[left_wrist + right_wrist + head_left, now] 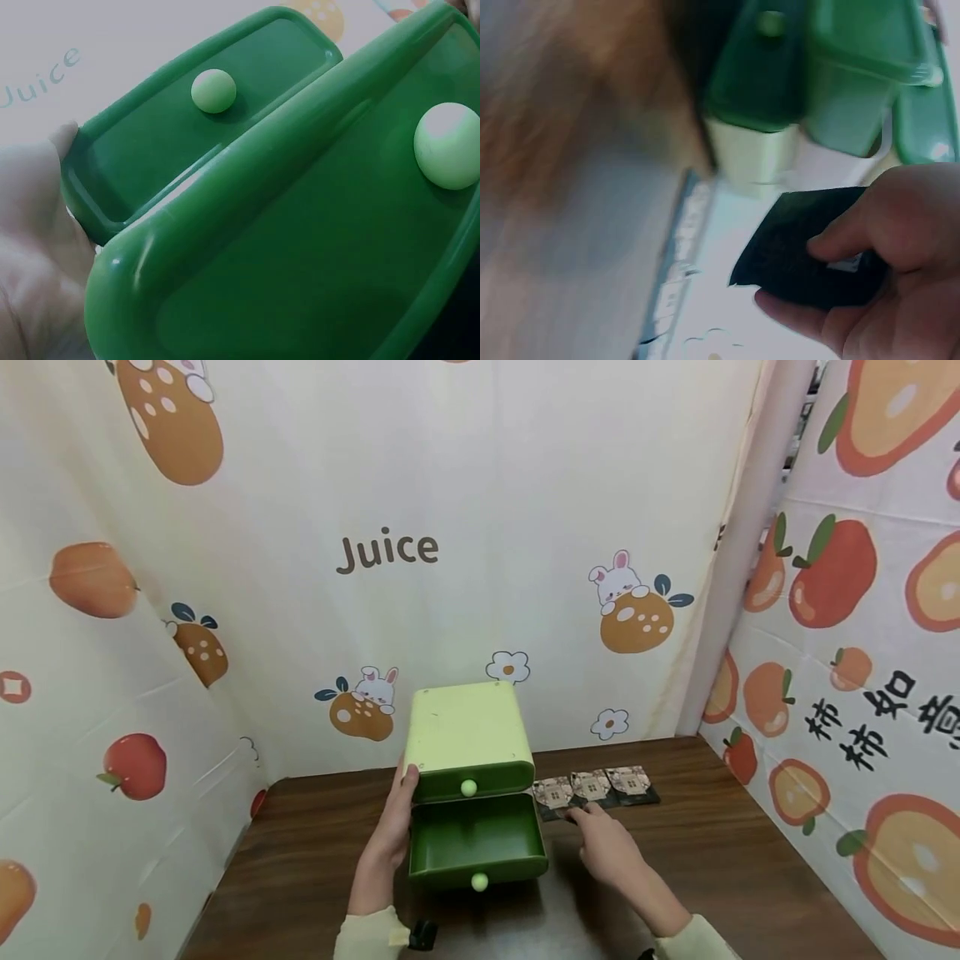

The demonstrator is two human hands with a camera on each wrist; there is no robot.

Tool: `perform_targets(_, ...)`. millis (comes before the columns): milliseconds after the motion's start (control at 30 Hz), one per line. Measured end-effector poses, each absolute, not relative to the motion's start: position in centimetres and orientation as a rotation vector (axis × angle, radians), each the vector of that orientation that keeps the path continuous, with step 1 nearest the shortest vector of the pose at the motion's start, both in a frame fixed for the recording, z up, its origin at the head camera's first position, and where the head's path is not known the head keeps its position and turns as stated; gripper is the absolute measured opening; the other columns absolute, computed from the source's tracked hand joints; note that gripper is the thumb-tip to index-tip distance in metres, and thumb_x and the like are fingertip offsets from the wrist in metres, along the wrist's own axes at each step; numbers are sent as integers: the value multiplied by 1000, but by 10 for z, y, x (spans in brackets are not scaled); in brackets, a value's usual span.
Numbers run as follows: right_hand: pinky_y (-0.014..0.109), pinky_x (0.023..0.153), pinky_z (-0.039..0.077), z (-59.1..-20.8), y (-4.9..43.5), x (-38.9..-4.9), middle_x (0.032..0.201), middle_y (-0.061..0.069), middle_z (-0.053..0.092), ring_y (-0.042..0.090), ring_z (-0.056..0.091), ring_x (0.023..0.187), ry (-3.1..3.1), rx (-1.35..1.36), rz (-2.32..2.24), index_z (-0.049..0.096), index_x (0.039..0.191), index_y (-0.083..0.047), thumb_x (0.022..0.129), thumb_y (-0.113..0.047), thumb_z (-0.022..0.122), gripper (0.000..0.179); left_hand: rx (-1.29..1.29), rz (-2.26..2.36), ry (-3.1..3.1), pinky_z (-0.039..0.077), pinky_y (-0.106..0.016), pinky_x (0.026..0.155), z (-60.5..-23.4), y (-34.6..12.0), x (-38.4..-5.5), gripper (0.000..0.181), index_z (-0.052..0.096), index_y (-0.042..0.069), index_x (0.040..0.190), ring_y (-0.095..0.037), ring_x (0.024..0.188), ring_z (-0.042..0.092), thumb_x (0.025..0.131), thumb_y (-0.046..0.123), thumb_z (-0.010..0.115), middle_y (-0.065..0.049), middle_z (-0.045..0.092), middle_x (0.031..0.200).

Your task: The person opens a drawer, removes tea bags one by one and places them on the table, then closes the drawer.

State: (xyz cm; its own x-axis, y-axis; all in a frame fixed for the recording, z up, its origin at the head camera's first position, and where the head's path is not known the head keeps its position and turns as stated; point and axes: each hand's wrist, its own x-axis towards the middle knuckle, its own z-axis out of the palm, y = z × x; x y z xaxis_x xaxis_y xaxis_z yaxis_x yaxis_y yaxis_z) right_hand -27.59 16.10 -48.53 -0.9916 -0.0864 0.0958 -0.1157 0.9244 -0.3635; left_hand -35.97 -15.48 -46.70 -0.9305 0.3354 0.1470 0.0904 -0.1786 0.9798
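Note:
A small green two-drawer cabinet [468, 727] with a pale top stands on the wooden table. Its lower drawer [480, 839] is pulled out, with nothing visible inside; the upper drawer [172, 142] looks closed. My left hand [390, 827] holds the cabinet's left side, thumb at the front upper corner, the other fingers mostly hidden. To the right, my right hand [611, 852] pinches a flat black packet [802, 247] between thumb and fingers, clearest in the right wrist view. Just beyond that hand, patterned packets [630, 782] lie in a row beside the cabinet.
The brown wooden table [720, 860] runs back to a curtain [465, 610] printed with fruit, rabbits and "Juice". Similar printed cloth [847, 693] hangs on the right, and another on the left. Round pale knobs [479, 882] stick out from the drawer fronts.

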Motion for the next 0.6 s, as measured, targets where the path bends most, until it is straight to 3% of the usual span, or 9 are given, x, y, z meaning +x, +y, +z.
perform_targets(100,32,50,34,-496,167,-277,102,11,54,15,43,56,-3028,214,627,65,120,-6,77,17,59,49,503,2238,1893,29,-56,99,-467,-154,-361,51,5,40,154,-30,133,21,107,42,25,1,13,153)
perform_targets(333,35,64,47,-515,179,-280,102,8,54,21,58,83,-3011,478,643,65,118,-4,77,19,53,49,509,2234,1908,29,-54,98,-464,-151,-362,52,5,38,155,-30,133,22,107,43,26,-1,14,153)
perform_targets(600,32,63,48,-546,181,-293,96,5,55,19,57,79,-2924,602,464,70,116,-6,76,17,60,46,502,2229,1931,30,-51,97,-468,-155,-360,52,5,38,155,-31,133,21,107,42,25,-2,12,154)
